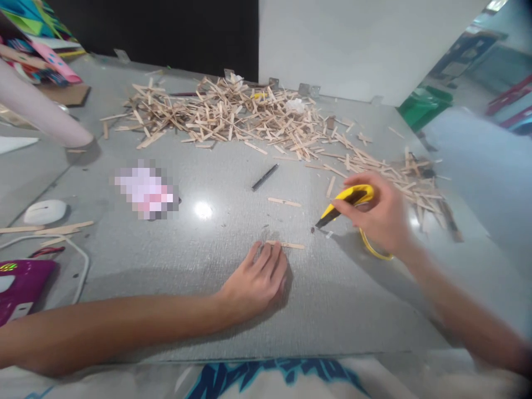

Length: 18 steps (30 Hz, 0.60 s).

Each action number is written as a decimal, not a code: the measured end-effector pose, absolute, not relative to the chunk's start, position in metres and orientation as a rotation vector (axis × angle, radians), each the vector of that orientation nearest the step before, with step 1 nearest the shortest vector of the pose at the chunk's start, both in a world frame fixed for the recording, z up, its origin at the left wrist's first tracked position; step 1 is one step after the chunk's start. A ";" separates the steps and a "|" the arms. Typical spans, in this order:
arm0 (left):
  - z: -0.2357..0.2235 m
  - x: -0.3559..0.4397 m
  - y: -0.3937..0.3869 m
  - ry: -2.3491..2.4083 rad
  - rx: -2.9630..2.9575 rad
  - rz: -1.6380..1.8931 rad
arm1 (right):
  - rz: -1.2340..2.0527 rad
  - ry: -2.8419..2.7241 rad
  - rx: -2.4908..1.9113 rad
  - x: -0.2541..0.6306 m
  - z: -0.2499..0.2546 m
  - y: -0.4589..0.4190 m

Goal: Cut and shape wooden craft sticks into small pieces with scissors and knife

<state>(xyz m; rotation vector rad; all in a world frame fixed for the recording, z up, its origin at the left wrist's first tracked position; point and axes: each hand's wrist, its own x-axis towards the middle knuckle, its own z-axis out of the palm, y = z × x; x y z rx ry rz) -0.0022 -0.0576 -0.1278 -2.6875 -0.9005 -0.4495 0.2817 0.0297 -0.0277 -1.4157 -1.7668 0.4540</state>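
My left hand rests on the grey table, its bent fingertips holding down the left end of a wooden craft stick. In my right hand is a yellow and black utility knife, gripped between thumb and fingers. Its dark tip points down and left, to the right of the stick; whether it touches the table I cannot tell. Below the right hand lies a yellow ring, perhaps a tape roll, partly hidden by the hand. Farther back are a second craft stick and a dark pen-like rod.
A large heap of craft sticks spreads along the back, trailing right to more sticks. A blurred-out pinkish item, a white mouse, a cable and a purple device lie left. A green bin stands beyond the table.
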 end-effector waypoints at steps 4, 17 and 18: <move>-0.125 -0.002 -0.057 -0.963 -2.774 -0.423 | 0.470 -1.820 -1.455 0.286 -0.049 0.027; -0.123 -0.002 -0.054 -1.018 -2.937 -0.342 | 0.839 -2.136 -1.408 0.304 -0.072 0.029; -0.123 -0.002 -0.054 -1.026 -2.925 -0.342 | 0.811 -2.180 -1.399 0.302 -0.069 0.027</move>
